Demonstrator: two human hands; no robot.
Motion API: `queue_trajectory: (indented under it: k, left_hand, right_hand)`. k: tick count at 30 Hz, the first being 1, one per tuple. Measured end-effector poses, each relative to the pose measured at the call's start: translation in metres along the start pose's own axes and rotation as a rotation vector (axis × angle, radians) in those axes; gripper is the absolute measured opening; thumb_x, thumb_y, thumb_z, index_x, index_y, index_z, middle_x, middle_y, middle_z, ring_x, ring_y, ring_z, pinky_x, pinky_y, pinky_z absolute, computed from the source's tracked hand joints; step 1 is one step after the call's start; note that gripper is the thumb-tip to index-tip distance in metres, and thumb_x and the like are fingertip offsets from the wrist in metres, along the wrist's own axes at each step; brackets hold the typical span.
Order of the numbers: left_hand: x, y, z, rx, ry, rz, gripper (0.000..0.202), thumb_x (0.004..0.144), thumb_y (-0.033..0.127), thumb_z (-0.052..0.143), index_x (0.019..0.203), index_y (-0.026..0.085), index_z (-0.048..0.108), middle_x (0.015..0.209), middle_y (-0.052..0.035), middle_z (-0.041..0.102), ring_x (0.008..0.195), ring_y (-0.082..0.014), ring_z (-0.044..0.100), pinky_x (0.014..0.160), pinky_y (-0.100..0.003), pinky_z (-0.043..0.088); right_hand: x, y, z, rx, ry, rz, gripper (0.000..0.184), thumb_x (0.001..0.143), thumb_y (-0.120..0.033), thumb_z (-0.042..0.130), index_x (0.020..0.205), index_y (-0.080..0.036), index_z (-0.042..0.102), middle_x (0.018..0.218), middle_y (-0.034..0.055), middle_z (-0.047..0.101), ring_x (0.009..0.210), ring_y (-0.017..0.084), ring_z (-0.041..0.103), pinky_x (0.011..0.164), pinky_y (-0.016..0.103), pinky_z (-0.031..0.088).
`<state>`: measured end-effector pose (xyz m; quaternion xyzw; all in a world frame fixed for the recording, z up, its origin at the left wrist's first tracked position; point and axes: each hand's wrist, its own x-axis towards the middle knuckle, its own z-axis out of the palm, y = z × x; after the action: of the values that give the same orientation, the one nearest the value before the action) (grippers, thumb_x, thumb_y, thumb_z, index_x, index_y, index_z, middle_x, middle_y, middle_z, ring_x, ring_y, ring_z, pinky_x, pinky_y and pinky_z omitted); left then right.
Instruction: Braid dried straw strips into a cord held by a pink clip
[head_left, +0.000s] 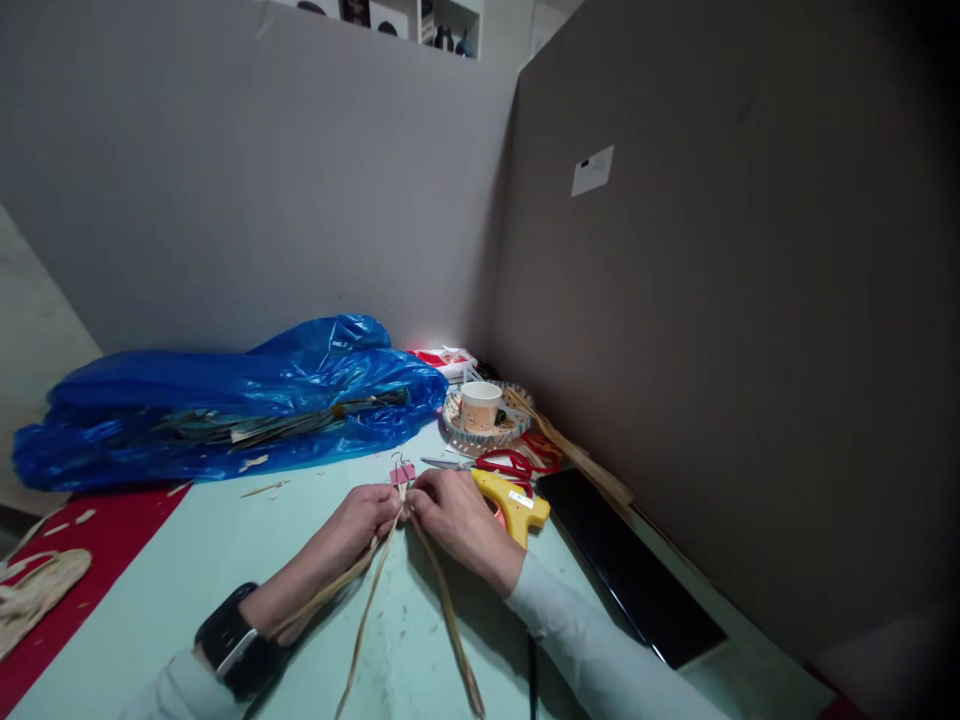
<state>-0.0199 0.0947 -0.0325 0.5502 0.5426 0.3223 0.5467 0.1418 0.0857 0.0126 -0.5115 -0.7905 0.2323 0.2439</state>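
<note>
Both of my hands meet at a pink binder clip (402, 473), which grips the upper ends of several long tan fibre strips (448, 610). My left hand (369, 512) is closed, its fingers pinching the strips just below the clip. From the other side, my right hand (444, 500) pinches the strips at the same spot. The loose strips trail down toward me across the table, some under my left forearm. Right beside my right hand lies a yellow glue gun (516, 508). My fingers hide the exact point where the strips cross.
Red-handled scissors (506, 463) lie behind the glue gun, near a woven tray (516, 430) holding a paper cup (480, 405). A blue plastic bag (187, 375) with dried strips spans the back left. A black flat device (630, 565) lies right, along the grey partition (712, 300).
</note>
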Motion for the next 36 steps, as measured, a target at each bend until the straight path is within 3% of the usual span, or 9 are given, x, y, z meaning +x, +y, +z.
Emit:
queue_trajectory:
  k: [4,10,15,20,26,33,36]
  left_hand:
    - [0.0,0.0,0.001,0.072,0.011,-0.04,0.024,0.091,0.034,0.057,0.105,0.015,0.062,0.095,-0.0032,0.067,0.073,-0.0144,0.065,0.064,-0.031,0.056]
    - [-0.006,0.012,0.002,0.232,0.059,-0.065,0.026,0.09,0.034,0.058,0.108,0.016,0.062,0.103,-0.0051,0.067,0.082,-0.0172,0.066,0.069,-0.035,0.056]
    - [-0.009,0.017,0.002,0.394,0.11,-0.04,0.024,0.09,0.035,0.058,0.102,0.015,0.064,0.097,-0.0034,0.068,0.077,-0.0161,0.066,0.067,-0.033,0.056]
    - [-0.01,0.021,0.002,0.544,0.164,0.031,0.024,0.089,0.036,0.059,0.1,0.015,0.065,0.097,-0.0029,0.068,0.079,-0.0173,0.066,0.069,-0.034,0.055]
    - [-0.021,0.033,0.011,0.684,0.235,0.122,0.023,0.09,0.036,0.058,0.084,0.015,0.064,0.081,0.0002,0.067,0.071,-0.0147,0.063,0.068,-0.033,0.052]
    - [-0.026,0.032,0.013,0.712,0.294,0.177,0.033,0.09,0.031,0.055,0.059,0.019,0.053,0.057,0.0058,0.053,0.059,-0.0136,0.053,0.063,-0.029,0.042]
    - [-0.03,0.032,0.009,0.713,0.325,0.17,0.031,0.086,0.023,0.049,0.055,0.02,0.052,0.055,0.0031,0.055,0.059,-0.0167,0.054,0.061,-0.029,0.037]
  right_hand:
    - [0.007,0.006,0.011,0.103,-0.099,-0.004,0.021,0.086,-0.019,0.049,0.077,-0.014,0.067,0.067,0.0028,0.067,0.067,0.013,0.058,0.059,0.02,0.035]
    - [0.016,0.01,0.014,0.1,-0.077,0.008,0.021,0.078,-0.013,0.048,0.069,-0.013,0.067,0.064,0.0017,0.061,0.061,0.011,0.048,0.054,0.022,0.027]
    - [0.017,0.012,0.008,0.063,-0.038,0.009,0.021,0.077,-0.015,0.051,0.063,-0.012,0.067,0.056,-0.0005,0.054,0.057,0.011,0.039,0.054,0.024,0.024]
    - [0.014,0.011,0.005,0.044,-0.003,0.007,0.02,0.077,-0.015,0.052,0.065,-0.011,0.068,0.057,0.0002,0.055,0.058,0.011,0.039,0.054,0.025,0.023]
    - [0.018,0.013,0.011,0.064,-0.011,0.012,0.026,0.082,-0.023,0.054,0.064,-0.011,0.068,0.054,-0.0019,0.051,0.057,0.01,0.037,0.053,0.023,0.024]
    - [0.017,0.006,0.009,0.07,-0.012,0.08,0.019,0.078,-0.016,0.056,0.065,-0.012,0.069,0.059,0.0017,0.062,0.059,0.011,0.048,0.057,0.022,0.03]
    - [0.014,0.001,0.005,0.068,0.003,0.106,0.017,0.075,-0.012,0.056,0.064,-0.013,0.069,0.061,0.0038,0.065,0.061,0.013,0.052,0.059,0.022,0.032]
